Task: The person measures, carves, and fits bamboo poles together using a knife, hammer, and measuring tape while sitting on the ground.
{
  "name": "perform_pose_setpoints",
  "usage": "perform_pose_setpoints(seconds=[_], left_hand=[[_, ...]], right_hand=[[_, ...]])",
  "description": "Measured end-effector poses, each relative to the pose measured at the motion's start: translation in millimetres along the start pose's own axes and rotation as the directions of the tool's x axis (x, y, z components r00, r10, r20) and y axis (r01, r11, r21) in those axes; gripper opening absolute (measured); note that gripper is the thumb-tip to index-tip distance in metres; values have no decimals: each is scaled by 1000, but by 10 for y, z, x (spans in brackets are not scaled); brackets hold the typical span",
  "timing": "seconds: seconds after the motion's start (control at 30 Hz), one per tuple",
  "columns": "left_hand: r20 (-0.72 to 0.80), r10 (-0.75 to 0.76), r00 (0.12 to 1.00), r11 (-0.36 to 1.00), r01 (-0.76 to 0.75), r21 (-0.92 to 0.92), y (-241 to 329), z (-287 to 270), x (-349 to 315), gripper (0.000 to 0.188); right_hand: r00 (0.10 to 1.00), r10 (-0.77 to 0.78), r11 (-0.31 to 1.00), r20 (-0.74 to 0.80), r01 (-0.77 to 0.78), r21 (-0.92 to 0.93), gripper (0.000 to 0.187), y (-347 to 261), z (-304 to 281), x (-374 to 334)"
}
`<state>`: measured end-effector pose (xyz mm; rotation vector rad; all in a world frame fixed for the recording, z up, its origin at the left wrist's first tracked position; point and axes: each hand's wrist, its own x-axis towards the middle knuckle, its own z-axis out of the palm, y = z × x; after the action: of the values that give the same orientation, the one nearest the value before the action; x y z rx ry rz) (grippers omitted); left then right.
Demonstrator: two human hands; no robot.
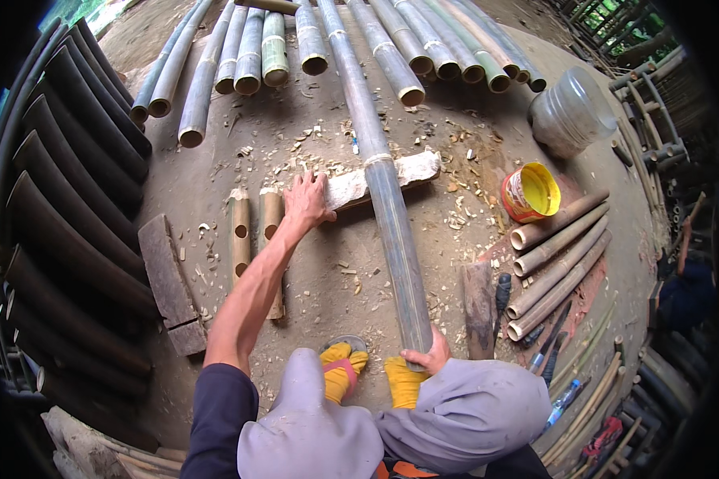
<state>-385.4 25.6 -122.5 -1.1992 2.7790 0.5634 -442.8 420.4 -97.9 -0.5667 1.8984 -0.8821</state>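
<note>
A long grey-green bamboo pole (387, 231) runs from the far stack toward me and lies across a rough, whitish wooden block (415, 169). My right hand (435, 351) is closed around the pole's near end, beside my right knee. At the block's left end is my left hand (305, 199), fingers on the far side and thumb on the near side, gripping it. Just left of that hand lie two short bamboo pieces with round holes, one piece (240, 231) fully in sight and the other (272, 211) partly behind my forearm.
Bamboo poles (248, 60) lie in a row at the far side. Dark curved lengths (80, 239) stack up at left, near a wooden plank (170, 279). At right are a yellow-red tin (531, 191), a clear plastic jug (571, 112), short bamboo tubes (559, 275) and a log (478, 311).
</note>
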Motion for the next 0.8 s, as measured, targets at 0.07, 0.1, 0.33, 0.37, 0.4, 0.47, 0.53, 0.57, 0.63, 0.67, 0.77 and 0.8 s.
perform_pose_setpoints(seconds=[0.07,0.1,0.33,0.37,0.4,0.47,0.53,0.57,0.63,0.67,0.77,0.8], left_hand=[[82,23,996,997,-29,68,-74,-24,97,78],[71,39,997,997,-44,59,-70,3,108,76],[52,46,998,998,-48,31,-32,-3,97,71],[45,54,998,998,-56,27,-40,21,102,70],[38,65,997,998,-66,23,-40,34,112,70],[47,65,997,997,-66,26,-26,31,106,70],[37,66,997,997,-67,33,-1,17,115,70],[21,73,997,997,-74,35,-25,14,110,69],[25,80,996,996,-81,36,-27,23,116,68],[31,79,996,996,-80,38,-29,21,119,68],[53,78,996,996,-80,37,74,23,140,68],[48,64,997,997,-66,48,12,18,128,69]], right_hand=[[999,28,977,-40,-36,-209,85,-322,-101,41],[997,45,948,-66,-64,-311,86,-546,-189,89],[696,-697,624,-170,472,-623,76,-2013,-874,1607],[644,-748,546,-160,462,-699,76,-2181,-909,1875],[590,-795,465,-144,440,-768,76,-2346,-931,2120],[636,-752,442,-174,292,-848,80,-2646,-897,2521],[688,-702,431,-186,202,-880,80,-2702,-839,2927],[710,-679,421,-187,168,-892,80,-2727,-789,3055],[763,-588,652,-268,251,-716,75,-2704,-833,3223],[795,-533,749,-291,283,-600,73,-2675,-846,3312],[698,-598,759,-395,335,-558,68,-2523,-1108,3529],[726,-562,788,-397,322,-526,68,-2644,-1082,3490]])
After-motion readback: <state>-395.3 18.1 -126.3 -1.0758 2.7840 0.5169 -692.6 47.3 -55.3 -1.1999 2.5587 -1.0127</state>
